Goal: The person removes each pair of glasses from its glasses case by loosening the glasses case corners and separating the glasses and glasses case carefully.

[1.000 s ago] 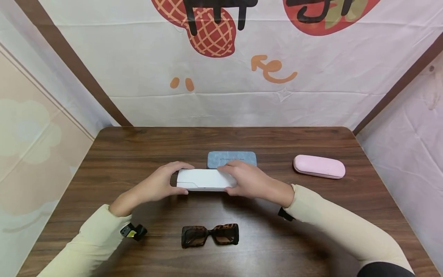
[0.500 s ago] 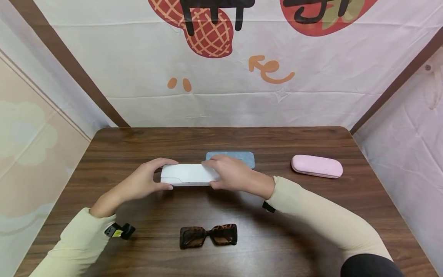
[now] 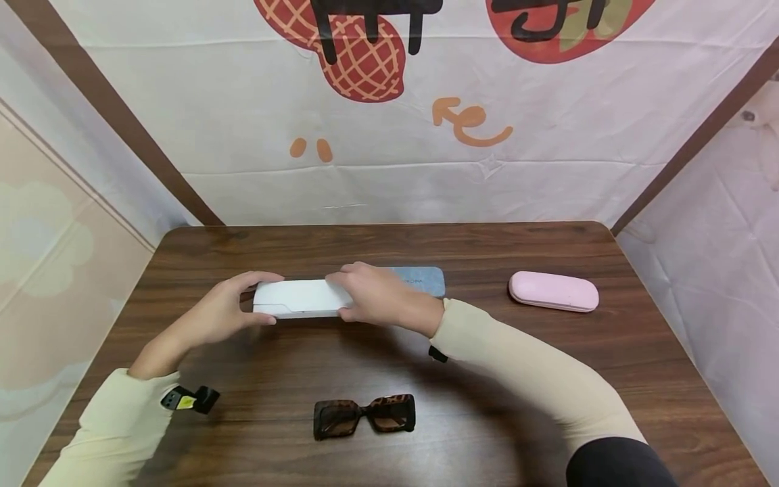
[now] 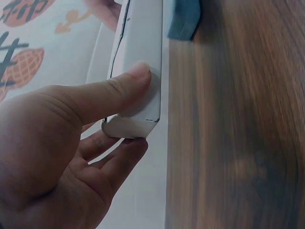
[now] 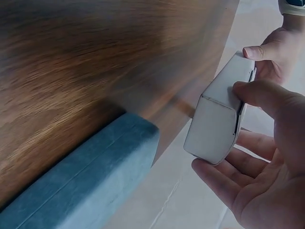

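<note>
Both hands grip a white glasses case (image 3: pixel 298 297), one at each end, and it appears raised off the table in the wrist views. My left hand (image 3: pixel 222 312) holds the left end, thumb on the near side and fingers on the far side. At the right end, my right hand (image 3: pixel 380 297) pinches the case the same way. The case's lid seam is closed. A blue glasses case (image 3: pixel 421 280) lies just behind my right hand, its left part hidden by that hand. Tortoiseshell sunglasses (image 3: pixel 364 416) rest nearer the front of the table.
A pink glasses case (image 3: pixel 554 291) lies toward the right side of the brown wooden table (image 3: pixel 505 406). A printed white cloth (image 3: pixel 389 182) hangs behind the table's far edge, with more cloth at both sides.
Both hands have carried the white glasses case to the left and slightly away from me. More of the blue case's right part shows now. The sunglasses and pink case stay in place.
</note>
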`<state>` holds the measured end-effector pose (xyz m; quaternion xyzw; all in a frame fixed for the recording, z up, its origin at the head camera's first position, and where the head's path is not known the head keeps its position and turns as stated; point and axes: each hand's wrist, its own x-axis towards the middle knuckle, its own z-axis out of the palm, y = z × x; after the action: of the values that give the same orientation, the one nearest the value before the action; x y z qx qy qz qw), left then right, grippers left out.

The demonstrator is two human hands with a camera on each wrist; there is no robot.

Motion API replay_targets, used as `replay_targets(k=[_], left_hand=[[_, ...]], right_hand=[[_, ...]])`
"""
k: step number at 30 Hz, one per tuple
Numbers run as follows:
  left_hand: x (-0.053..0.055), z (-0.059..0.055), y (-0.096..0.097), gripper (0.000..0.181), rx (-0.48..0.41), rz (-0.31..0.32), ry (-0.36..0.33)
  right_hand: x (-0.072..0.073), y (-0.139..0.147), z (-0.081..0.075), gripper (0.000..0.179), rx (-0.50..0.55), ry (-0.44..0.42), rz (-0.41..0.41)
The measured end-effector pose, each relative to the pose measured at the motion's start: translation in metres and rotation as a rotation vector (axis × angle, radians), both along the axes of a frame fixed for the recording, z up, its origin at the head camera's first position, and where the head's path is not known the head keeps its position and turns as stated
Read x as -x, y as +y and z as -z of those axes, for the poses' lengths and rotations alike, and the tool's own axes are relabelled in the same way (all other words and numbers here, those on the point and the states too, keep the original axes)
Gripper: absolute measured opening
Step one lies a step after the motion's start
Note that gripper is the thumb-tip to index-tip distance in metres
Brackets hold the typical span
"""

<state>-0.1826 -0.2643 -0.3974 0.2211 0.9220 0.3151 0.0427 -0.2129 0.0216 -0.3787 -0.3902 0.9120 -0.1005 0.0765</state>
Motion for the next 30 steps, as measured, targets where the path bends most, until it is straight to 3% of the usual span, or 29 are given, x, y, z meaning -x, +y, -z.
replay_targets(k=[14,23,30], left_hand=[[0.015,0.014,-0.029,0.066,0.016,-0.059,-0.085],[0.026,0.017,-0.034,0.066,0.043,-0.097,-0.110],[0.034,0.026,-0.040,0.066,0.061,-0.103,-0.132]], right_hand=[[0.009,-0.035,0.010,0.053,-0.070,0.018,-0.022],[0.016,-0.046,0.016,0.054,-0.110,0.029,0.009],[0.020,-0.055,0.027,0.052,-0.137,0.032,0.022]])
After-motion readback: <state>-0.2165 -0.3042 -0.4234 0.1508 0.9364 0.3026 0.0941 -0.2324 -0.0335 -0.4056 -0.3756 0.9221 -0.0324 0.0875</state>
